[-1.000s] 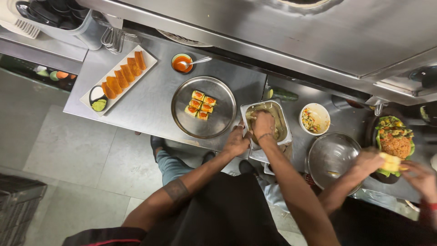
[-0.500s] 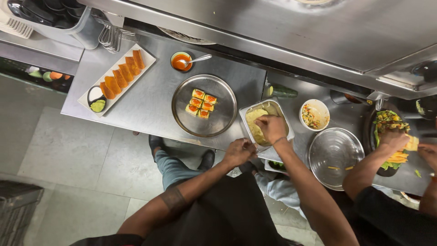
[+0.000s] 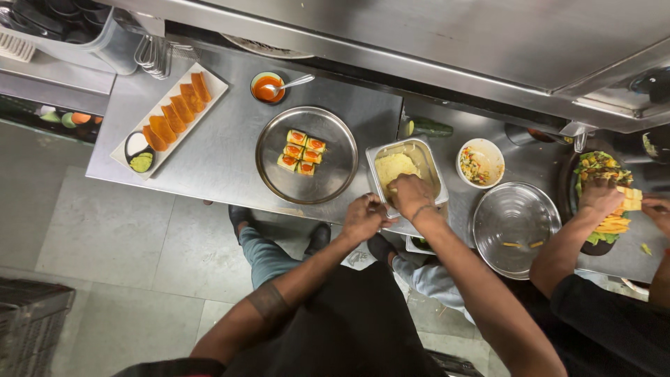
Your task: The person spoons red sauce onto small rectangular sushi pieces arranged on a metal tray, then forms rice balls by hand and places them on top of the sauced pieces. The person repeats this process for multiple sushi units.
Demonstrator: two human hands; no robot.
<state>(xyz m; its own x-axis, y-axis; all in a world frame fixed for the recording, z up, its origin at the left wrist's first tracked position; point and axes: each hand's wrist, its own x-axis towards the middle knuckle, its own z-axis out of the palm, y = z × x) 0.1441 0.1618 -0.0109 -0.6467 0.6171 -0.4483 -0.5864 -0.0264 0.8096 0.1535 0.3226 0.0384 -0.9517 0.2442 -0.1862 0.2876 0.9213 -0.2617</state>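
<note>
My right hand (image 3: 410, 196) reaches into a rectangular steel container (image 3: 427, 155) that holds a pale yellow mash (image 3: 393, 166), with the fingers pressed into the mash. My left hand (image 3: 363, 217) grips the container's near corner at the counter's front edge. Left of the container a round steel plate (image 3: 279, 178) carries several small yellow pieces topped with red sauce (image 3: 301, 151).
A white rectangular platter with orange slices and two dip cups (image 3: 167, 119) lies at the far left. A small bowl of red sauce with a spoon (image 3: 268, 88), a white bowl of chopped mix (image 3: 480, 163) and a steel bowl (image 3: 515, 218) stand nearby. Another person's hands (image 3: 601, 195) work on a salad plate at right.
My right hand has settled deeper into the mash and my left hand has moved onto the container's corner. The other person's hands shifted up onto the salad plate.
</note>
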